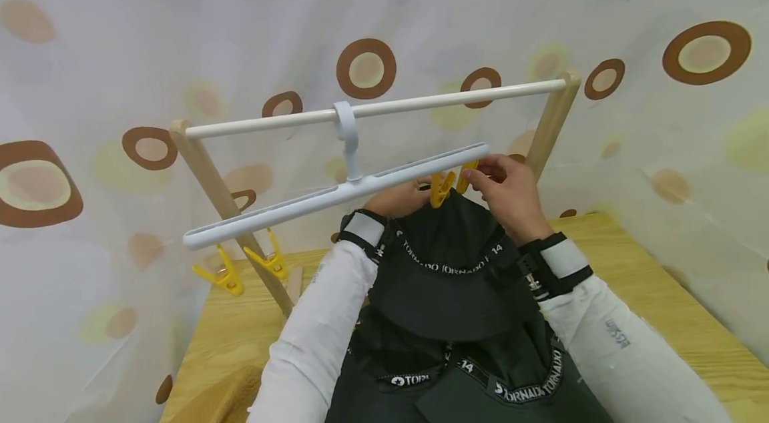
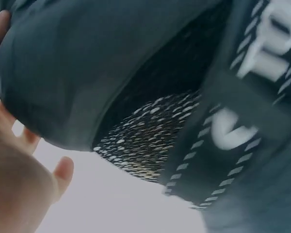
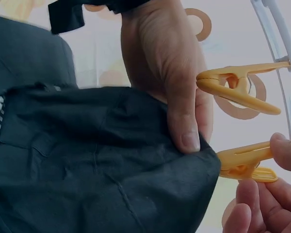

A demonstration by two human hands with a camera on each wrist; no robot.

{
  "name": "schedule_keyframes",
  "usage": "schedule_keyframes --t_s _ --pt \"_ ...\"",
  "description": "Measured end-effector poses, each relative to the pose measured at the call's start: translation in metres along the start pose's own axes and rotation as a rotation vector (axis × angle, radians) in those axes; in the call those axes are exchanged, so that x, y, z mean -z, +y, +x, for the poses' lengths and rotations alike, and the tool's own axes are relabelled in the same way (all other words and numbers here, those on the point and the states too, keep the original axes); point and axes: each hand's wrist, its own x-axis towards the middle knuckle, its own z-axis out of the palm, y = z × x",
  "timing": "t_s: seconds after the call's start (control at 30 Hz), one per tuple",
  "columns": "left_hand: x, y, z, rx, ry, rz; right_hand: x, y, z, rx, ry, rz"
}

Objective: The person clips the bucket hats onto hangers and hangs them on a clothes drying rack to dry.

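Observation:
My left hand (image 1: 398, 200) pinches the upper edge of a black cloth item (image 1: 444, 296) with white TORNADO lettering on its trim; the thumb presses on the cloth in the right wrist view. A mesh lining (image 2: 145, 138) shows underneath in the left wrist view. My right hand (image 1: 512, 196) pinches the handles of a yellow clothespin (image 3: 242, 160) on the right end of a white hanger (image 1: 342, 195). That clothespin's mouth meets the cloth's edge. A second yellow clothespin (image 1: 442, 189) hangs just left of it, beside my left hand, off the cloth.
The hanger hooks over a white rod (image 1: 420, 101) on a wooden stand (image 1: 555, 119). Two yellow clothespins (image 1: 225, 276) hang below its left end. Underneath is a wooden table (image 1: 607, 236), with a brown wooden object (image 1: 225, 396) at the front left. A patterned curtain (image 1: 414, 3) stands behind.

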Motion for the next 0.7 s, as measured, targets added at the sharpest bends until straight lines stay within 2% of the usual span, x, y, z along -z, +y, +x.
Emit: schedule_keyframes --t_s 0.07,0.1,0.13,0.27,0.4,0.6,0.7 --pt "-0.0026 -0.0014 0.002 0.034 0.01 -0.028 -0.0017 -0.0009 -0.0004 0.009 0.009 0.002" --pt "-0.0038 -0.0021 0.0039 0.072 0.062 -0.194 -0.0021 -0.0012 -0.0005 0.015 0.015 0.004" --pt "-0.0044 -0.0023 0.0046 0.085 0.059 -0.209 -0.0022 -0.0016 -0.0007 0.019 0.021 0.006" --pt "-0.0035 0.0 0.0054 0.096 0.03 -0.193 -0.0024 -0.003 -0.0012 0.032 0.051 0.013" --pt "-0.0032 0.0042 0.0041 0.131 0.041 -0.199 -0.0048 -0.0035 -0.001 0.038 0.069 0.034" --pt "-0.0088 0.0056 0.0062 0.172 0.085 -0.269 -0.0062 -0.0015 -0.0029 0.042 0.106 0.046" --pt "-0.0109 0.0052 0.0074 0.167 0.079 -0.309 -0.0056 0.0005 -0.0041 0.041 0.114 0.047"
